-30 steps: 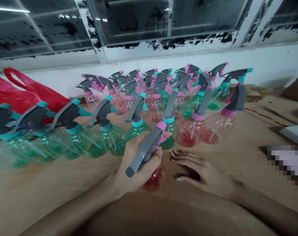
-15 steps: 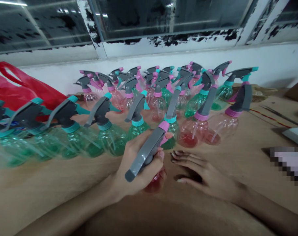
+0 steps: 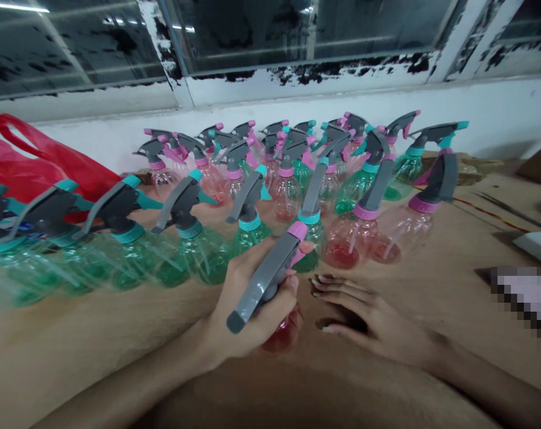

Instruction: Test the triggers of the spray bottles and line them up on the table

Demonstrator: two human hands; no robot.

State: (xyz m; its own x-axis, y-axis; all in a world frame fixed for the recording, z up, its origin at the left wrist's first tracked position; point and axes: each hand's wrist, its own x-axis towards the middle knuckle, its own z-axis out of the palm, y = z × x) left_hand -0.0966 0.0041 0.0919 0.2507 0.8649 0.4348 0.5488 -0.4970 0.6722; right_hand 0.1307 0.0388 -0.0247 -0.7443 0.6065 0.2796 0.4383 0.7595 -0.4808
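My left hand [image 3: 248,298] is wrapped round the neck of a pink spray bottle [image 3: 283,332] with a grey trigger head and pink nozzle. The bottle is near the table's front edge, its neck hidden by my fingers. To its right, my right hand [image 3: 364,310] lies on the table with fingers stretched out, holding nothing. Just beyond my hands stands a row of spray bottles: several green ones with teal collars, such as one green bottle [image 3: 203,253], and two pink ones at the right end, including a clear pink bottle [image 3: 348,238].
More pink and green spray bottles [image 3: 286,196] crowd together behind the front row. A red plastic bag [image 3: 74,173] sits at the left. Tweezers [image 3: 512,208], a red-yellow wire [image 3: 485,213] and a white object [image 3: 538,245] lie at the right. A white wall [image 3: 498,113] with windows closes the back.
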